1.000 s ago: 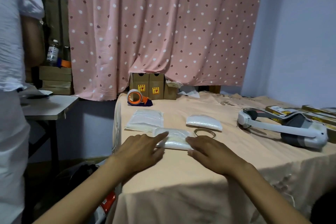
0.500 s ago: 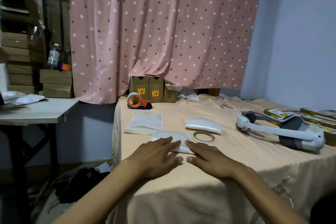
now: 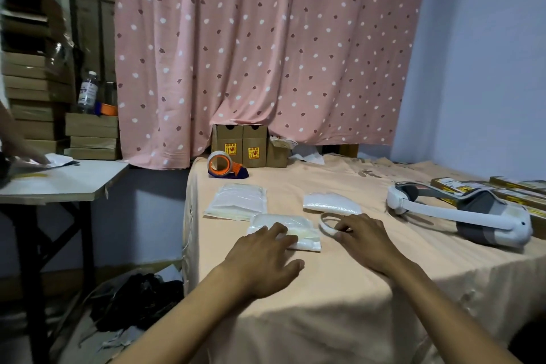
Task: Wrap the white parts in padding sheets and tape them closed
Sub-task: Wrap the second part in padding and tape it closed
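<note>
A folded white padding bundle (image 3: 291, 227) lies on the peach cloth in front of me. My left hand (image 3: 263, 257) rests on its near edge with the fingers spread flat. Just to its right lies a white ring part (image 3: 325, 223); my right hand (image 3: 366, 238) touches its near rim with the fingertips. A stack of flat padding sheets (image 3: 237, 201) sits further back on the left. Another wrapped white packet (image 3: 332, 202) lies behind the ring. An orange tape dispenser (image 3: 223, 165) stands near the table's far left corner.
A white and grey headset (image 3: 461, 213) lies at the right, with flat yellow-labelled boxes (image 3: 514, 189) behind it. Small brown cartons (image 3: 245, 146) stand under the pink curtain. At the left a side table (image 3: 59, 183) holds papers, with another person's hand (image 3: 20, 148) on them.
My right hand has left the bundle and moved right onto the white ring. My left hand has slid to the bundle's near edge. The person at the left stepped back.
</note>
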